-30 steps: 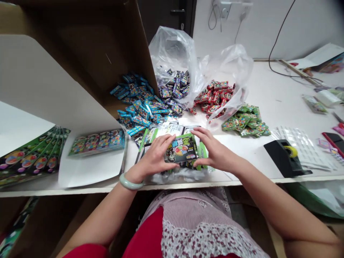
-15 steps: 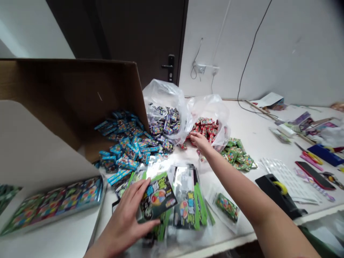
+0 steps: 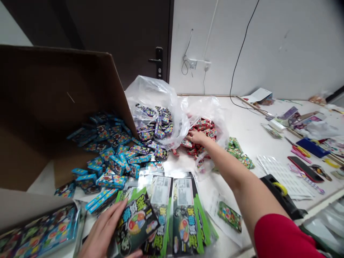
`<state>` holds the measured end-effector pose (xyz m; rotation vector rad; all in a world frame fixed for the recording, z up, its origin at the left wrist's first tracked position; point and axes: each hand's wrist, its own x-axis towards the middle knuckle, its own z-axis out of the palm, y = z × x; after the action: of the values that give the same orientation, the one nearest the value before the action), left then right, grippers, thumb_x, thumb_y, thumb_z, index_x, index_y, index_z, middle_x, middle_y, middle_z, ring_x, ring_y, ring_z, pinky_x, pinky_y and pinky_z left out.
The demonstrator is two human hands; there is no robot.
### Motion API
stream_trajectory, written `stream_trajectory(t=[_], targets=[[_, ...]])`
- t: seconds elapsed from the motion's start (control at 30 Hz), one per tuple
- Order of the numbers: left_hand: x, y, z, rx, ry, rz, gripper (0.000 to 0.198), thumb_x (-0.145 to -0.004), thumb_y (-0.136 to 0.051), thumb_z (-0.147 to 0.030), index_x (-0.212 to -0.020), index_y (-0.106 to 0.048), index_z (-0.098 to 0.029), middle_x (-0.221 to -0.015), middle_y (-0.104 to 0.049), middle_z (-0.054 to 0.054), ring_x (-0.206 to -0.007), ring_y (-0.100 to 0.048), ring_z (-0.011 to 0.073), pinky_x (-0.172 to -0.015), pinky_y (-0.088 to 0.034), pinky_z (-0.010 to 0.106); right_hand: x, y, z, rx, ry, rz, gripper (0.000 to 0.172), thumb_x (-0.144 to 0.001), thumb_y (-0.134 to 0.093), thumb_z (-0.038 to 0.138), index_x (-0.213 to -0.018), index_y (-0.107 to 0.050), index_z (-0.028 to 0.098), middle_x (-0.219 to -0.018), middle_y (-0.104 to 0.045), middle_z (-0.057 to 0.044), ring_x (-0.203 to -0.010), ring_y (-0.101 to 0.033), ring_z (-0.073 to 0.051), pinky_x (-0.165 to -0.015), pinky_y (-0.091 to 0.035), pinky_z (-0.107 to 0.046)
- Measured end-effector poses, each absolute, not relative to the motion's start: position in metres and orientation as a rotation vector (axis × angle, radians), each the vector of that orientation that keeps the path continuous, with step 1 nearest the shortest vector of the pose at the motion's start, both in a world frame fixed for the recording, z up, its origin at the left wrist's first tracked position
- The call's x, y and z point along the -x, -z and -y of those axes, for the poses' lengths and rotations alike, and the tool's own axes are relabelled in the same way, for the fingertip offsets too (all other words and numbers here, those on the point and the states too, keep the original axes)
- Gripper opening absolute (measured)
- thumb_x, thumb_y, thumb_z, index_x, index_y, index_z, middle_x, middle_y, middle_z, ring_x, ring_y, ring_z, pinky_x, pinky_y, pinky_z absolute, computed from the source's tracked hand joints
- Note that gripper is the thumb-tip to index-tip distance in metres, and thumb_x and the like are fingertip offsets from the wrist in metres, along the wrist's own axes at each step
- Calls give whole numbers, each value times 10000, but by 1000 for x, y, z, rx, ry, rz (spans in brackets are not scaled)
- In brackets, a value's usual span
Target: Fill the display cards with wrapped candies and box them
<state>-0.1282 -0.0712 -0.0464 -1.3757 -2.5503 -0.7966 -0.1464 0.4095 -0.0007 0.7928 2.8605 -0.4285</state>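
Observation:
My left hand (image 3: 103, 231) grips a black-and-green candy packet (image 3: 136, 222) at the bottom of the view, above other flat packets (image 3: 186, 215) lying on the table. My right hand (image 3: 197, 137) stretches forward, its fingers resting on a heap of red candy packets (image 3: 200, 138) in a clear plastic bag (image 3: 209, 114). To its left, blue-and-purple packets (image 3: 154, 125) spill from a second clear bag (image 3: 150, 95). Loose blue packets (image 3: 107, 157) lie in front of a tilted cardboard box (image 3: 51, 89). Green packets (image 3: 238, 154) sit partly hidden behind my right forearm.
A tray of colourful packets (image 3: 40, 229) sits at the lower left. A small green packet in a clear sleeve (image 3: 229, 216) lies near a black tape dispenser (image 3: 282, 195). A sheet of clear labels (image 3: 282, 177), a phone (image 3: 303, 168) and scattered stationery cover the right side.
Both hands held the packet together at first; my right hand then moved to the red heap. My left hand still has the packet. The view has tilted upward and shifted.

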Motion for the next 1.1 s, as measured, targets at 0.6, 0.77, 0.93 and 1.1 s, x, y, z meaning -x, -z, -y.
stream_trajectory(t=[0.6, 0.77, 0.93, 1.1], targets=[[81, 11, 54, 1585, 726, 2544, 905, -765, -696, -513, -1499, -210, -302, -1404, -465, 119, -1254, -509, 349, -1021, -477, 487, 42, 21, -375, -848, 359, -2836, 693, -657, -816, 422, -1252, -578, 160, -1348, -552, -179, -1263, -490, -347, -1035, -391, -407], [75, 17, 57, 1604, 721, 2557, 901, -762, -704, -493, -1498, -223, -295, -1406, -471, 118, -1266, -504, 341, -1041, -462, 470, 46, 25, -369, -936, 391, -2844, 894, -689, -762, 531, -1425, -390, 186, -1422, -480, -182, -1323, -422, -373, -1047, -369, -457], [72, 19, 59, 1605, 738, 2577, 887, -754, -724, -443, -1488, -249, -290, -1416, -463, 120, -1282, -492, 336, -1053, -445, 472, 61, 23, -374, -996, 481, -2810, 691, -662, -803, 458, -1221, -570, 123, -1307, -566, -214, -1219, -532, -340, -987, -419, -372], [70, 20, 57, 1573, 802, 2580, 878, -744, -734, -440, -1480, -281, -285, -1411, -477, 121, -1284, -492, 344, -1056, -443, 471, 60, 23, -374, -1075, 675, -2860, 689, -594, -855, 363, -1169, -540, 153, -1198, -622, -158, -1096, -591, -282, -905, -457, -337]])
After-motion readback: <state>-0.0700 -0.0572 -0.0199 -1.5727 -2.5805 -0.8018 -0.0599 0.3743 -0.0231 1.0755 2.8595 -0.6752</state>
